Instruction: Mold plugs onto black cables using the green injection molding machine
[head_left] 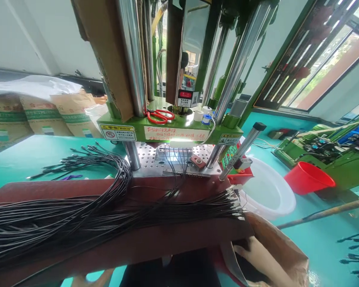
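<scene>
At the bottom edge, my left hand [94, 279] shows only in part, below the front of the brown bench [131, 247]; its fingers are mostly cut off. On the right, my right hand [242, 252] is at the mouth of a brown paper bag [287, 243] beside the bench end, its fingers largely hidden. Long bundles of black cables [62, 215] lie across the bench, their light connector ends [236, 205] gathered at the right. Several cables [179, 159] run into the lit metal mould [173, 153] of the green press [209, 135].
Red-handled scissors [160, 116] and a white tape roll [198, 116] lie on the press plate. Steel columns [131, 59] rise from it. Right of the bench are a white tub [283, 199], a red bucket [309, 179] and a pole [323, 213]. Paper sacks [6, 115] stand at left.
</scene>
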{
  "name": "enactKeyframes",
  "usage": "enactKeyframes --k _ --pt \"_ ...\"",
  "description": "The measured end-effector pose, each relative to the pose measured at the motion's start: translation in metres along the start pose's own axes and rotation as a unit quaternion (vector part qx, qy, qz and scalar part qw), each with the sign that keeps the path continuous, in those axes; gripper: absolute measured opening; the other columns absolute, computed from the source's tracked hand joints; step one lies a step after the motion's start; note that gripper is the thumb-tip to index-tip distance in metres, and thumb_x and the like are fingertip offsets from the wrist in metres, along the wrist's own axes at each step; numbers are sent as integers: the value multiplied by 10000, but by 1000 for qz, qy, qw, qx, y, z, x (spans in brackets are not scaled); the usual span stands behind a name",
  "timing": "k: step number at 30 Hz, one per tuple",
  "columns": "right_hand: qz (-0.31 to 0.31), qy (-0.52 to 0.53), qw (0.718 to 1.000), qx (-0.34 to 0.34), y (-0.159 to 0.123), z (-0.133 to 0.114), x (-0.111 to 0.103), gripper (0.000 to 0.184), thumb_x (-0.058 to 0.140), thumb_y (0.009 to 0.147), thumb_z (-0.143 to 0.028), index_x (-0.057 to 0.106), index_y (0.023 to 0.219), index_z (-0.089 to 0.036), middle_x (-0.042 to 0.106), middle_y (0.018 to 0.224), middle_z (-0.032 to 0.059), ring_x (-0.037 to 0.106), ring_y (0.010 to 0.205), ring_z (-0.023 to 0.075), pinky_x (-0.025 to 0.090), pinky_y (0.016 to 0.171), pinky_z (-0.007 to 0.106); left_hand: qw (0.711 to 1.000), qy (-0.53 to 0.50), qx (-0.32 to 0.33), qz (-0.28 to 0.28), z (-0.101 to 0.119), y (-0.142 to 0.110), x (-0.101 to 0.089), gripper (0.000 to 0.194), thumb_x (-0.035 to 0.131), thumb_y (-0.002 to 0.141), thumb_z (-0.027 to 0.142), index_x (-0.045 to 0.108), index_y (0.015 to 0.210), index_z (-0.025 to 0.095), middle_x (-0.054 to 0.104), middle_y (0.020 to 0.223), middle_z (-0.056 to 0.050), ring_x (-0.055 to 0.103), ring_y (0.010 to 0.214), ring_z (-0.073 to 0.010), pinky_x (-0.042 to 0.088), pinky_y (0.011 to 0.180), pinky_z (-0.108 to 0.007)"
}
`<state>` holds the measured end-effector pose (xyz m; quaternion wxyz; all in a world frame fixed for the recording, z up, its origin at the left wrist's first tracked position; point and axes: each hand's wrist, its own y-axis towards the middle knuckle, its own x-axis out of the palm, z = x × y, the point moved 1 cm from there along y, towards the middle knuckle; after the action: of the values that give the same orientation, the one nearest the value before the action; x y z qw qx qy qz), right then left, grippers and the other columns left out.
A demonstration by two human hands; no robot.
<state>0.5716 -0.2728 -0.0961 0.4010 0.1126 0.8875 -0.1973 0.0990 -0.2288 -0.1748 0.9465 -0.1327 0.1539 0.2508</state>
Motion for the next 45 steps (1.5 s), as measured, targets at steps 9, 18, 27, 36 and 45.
enactKeyframes --k 9,18,27,36,45 --pt "118 244 962 -21 21 14 47 519 646 516 -415 631 970 -164 691 917 123 587 993 342 420 905 481 998 49 2 25 -6 11 -5 687 602 473 615 595 992 164 675 884 -86 575 991 -348 452 874 -441" --pt "103 284 953 -24 16 7 47 508 687 520 -375 622 985 -179 692 900 115 589 983 342 436 888 481 990 127 34 56 -4 2 -4 591 556 569 602 609 976 176 676 855 -90 553 1028 -355 400 918 -468" --pt "117 261 958 -18 13 2 44 502 700 527 -402 631 973 -184 695 871 111 611 921 345 495 799 463 992 112 42 31 3 3 -3 636 588 525 598 597 995 169 671 872 -93 557 1015 -344 428 900 -431" --pt "120 262 957 -5 9 -4 40 487 694 525 -404 623 948 -173 694 894 119 614 895 332 498 786 449 988 141 27 59 -4 -3 -5 522 561 594 540 598 960 169 652 944 -101 503 1088 -355 391 927 -467" --pt "112 249 962 -14 11 -1 43 523 664 538 -432 618 993 -178 692 889 105 607 909 337 485 803 459 989 150 -13 -2 -24 16 -13 600 643 460 546 609 906 146 659 885 -134 485 1096 -401 350 942 -501"
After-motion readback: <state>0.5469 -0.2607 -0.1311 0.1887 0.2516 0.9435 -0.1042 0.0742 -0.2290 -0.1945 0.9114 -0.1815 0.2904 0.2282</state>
